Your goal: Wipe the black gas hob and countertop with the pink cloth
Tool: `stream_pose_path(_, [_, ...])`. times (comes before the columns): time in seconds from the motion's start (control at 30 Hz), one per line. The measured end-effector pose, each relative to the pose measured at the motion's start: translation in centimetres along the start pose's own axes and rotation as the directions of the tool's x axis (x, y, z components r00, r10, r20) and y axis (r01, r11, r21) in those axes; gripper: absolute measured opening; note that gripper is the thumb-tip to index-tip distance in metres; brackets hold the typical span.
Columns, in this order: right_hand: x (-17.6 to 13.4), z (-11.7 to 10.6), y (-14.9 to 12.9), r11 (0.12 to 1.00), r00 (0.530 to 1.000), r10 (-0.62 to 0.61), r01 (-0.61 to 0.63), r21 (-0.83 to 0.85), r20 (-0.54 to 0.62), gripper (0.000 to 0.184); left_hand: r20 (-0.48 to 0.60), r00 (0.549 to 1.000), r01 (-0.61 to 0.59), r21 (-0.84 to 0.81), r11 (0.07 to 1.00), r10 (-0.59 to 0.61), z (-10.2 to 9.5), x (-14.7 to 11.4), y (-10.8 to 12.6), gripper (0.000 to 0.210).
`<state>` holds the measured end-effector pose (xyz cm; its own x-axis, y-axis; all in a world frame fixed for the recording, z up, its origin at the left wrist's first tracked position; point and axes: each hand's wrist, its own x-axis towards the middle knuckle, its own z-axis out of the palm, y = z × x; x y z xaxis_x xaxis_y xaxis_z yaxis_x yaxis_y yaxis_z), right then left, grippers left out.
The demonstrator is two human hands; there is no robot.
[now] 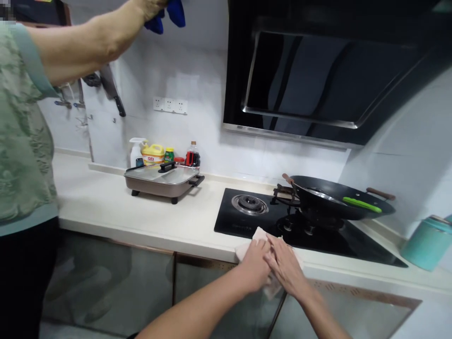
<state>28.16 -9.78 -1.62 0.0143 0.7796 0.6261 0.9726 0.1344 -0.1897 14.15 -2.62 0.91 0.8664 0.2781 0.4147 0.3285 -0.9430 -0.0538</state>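
Both hands lay flat, fingers extended, pressing a pale cloth (pixel 247 247) at the front edge of the worktop (pixel 158 216), just before the black hob (pixel 247 221). The left hand (pixel 256 263) and the right hand (pixel 286 264) touched side by side on the cloth, part of which hung over the edge. A dark wok (pixel 335 200) holding a green utensil (pixel 362 205) stood on the right burner. At the left, a second person's raised hand gripped a blue cloth (pixel 169 14).
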Motion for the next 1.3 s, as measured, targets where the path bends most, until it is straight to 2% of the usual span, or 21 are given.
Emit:
stream_pose_path(0.03, [-0.3, 0.0, 0.2, 0.998, 0.999, -0.032, 0.033, -0.044, 0.017, 0.057, -0.003, 0.997, -0.083, -0.093, 0.992, 0.083, -0.6, -1.2, -1.4, 0.065])
stream_pose_path(0.07, [-0.6, -0.1, 0.3, 0.993, 0.996, -0.075, 0.079, -0.088, 0.043, 0.060, -0.049, 0.992, -0.122, -0.193, 0.974, 0.115, -1.4, -2.6, -3.1, 0.057])
stream_pose_path(0.13, [-0.9, -0.5, 0.1, 0.969, 0.984, -0.148, 0.164, -0.183, 0.099, 0.064, -0.201, 0.980, -0.055, -0.291, 0.955, -0.005, -3.0, -5.3, -7.0, 0.038])
stream_pose_path(0.17, [-0.9, -0.7, -0.3, 0.955, 0.980, -0.160, 0.183, -0.232, 0.118, 0.061, -0.261, 0.959, 0.029, -0.298, 0.954, -0.110, -4.0, -6.6, -9.2, 0.033])
stream_pose_path(0.23, [-0.3, -1.0, -1.4, 0.936, 0.980, -0.146, 0.182, -0.300, 0.138, 0.051, -0.260, 0.920, 0.214, -0.295, 0.931, -0.294, -5.7, -8.6, -13.4, 0.032])
stream_pose_path(0.33, [1.5, -0.7, -3.1, 0.940, 0.969, -0.172, 0.215, -0.265, 0.176, 0.028, -0.144, 0.825, 0.509, -0.228, 0.830, -0.546, -7.2, -10.3, -18.1, 0.035])
stream_pose_path(0.4, [3.0, -0.1, -4.0, 0.955, 0.963, -0.199, 0.232, -0.184, 0.180, 0.019, -0.093, 0.763, 0.616, -0.196, 0.763, -0.640, -7.5, -10.8, -19.5, 0.037])
stream_pose_path(0.47, [4.9, 0.7, -4.6, 0.974, 0.973, -0.185, 0.200, -0.105, 0.135, 0.019, -0.080, 0.746, 0.640, -0.191, 0.744, -0.661, -7.3, -10.8, -19.6, 0.041])
stream_pose_path(0.57, [9.1, 1.8, -5.4, 0.995, 0.995, -0.091, 0.090, -0.029, -0.030, 0.029, -0.063, 0.758, 0.631, -0.182, 0.754, -0.650, -7.0, -10.4, -18.8, 0.044])
stream_pose_path(0.63, [12.4, 2.5, -6.0, 0.999, 0.991, 0.000, -0.005, -0.038, -0.135, 0.036, -0.039, 0.747, 0.647, -0.186, 0.739, -0.663, -7.0, -10.2, -18.5, 0.045])
stream_pose_path(0.67, [13.9, 3.0, -6.3, 0.996, 0.988, 0.040, -0.051, -0.067, -0.151, 0.040, -0.030, 0.739, 0.656, -0.191, 0.730, -0.673, -7.1, -10.2, -18.4, 0.045])
stream_pose_path(0.7, [15.2, 3.4, -6.6, 0.991, 0.990, 0.067, -0.080, -0.105, -0.121, 0.045, -0.026, 0.733, 0.664, -0.195, 0.722, -0.680, -7.3, -10.2, -18.4, 0.045])
stream_pose_path(0.77, [17.2, 4.5, -6.9, 0.985, 0.993, 0.091, -0.080, -0.153, 0.073, 0.051, -0.021, 0.731, 0.666, -0.195, 0.720, -0.682, -7.6, -10.3, -18.5, 0.045])
stream_pose_path(0.83, [18.2, 5.3, -6.7, 0.992, 0.941, 0.093, -0.059, -0.113, 0.326, 0.053, -0.018, 0.735, 0.662, -0.193, 0.724, -0.677, -7.8, -10.4, -18.5, 0.044])
stream_pose_path(0.9, [18.4, 5.5, -6.0, 0.996, 0.876, 0.090, -0.080, -0.041, 0.474, 0.055, -0.013, 0.745, 0.653, -0.189, 0.734, -0.667, -7.9, -10.5, -18.5, 0.043])
stream_pose_path(0.97, [18.0, 4.9, -4.8, 0.995, 0.853, 0.094, -0.103, -0.011, 0.514, 0.055, -0.017, 0.763, 0.633, -0.179, 0.753, -0.646, -7.9, -10.7, -18.4, 0.041])
stream_pose_path(1.07, [16.8, 2.9, -2.1, 0.986, 0.836, 0.170, -0.140, -0.096, 0.521, 0.055, -0.031, 0.783, 0.609, -0.164, 0.776, -0.621, -7.9, -10.9, -18.2, 0.038])
stream_pose_path(1.2, [15.1, 0.3, 1.3, 0.940, 0.802, 0.330, -0.228, -0.256, 0.497, 0.050, -0.011, 0.778, 0.621, -0.140, 0.771, -0.629, -7.9, -10.8, -18.2, 0.038])
stream_pose_path(1.3, [15.0, 0.2, 2.8, 0.897, 0.775, 0.428, -0.303, -0.321, 0.465, 0.048, 0.008, 0.771, 0.632, -0.130, 0.764, -0.637, -7.9, -10.7, -18.3, 0.039])
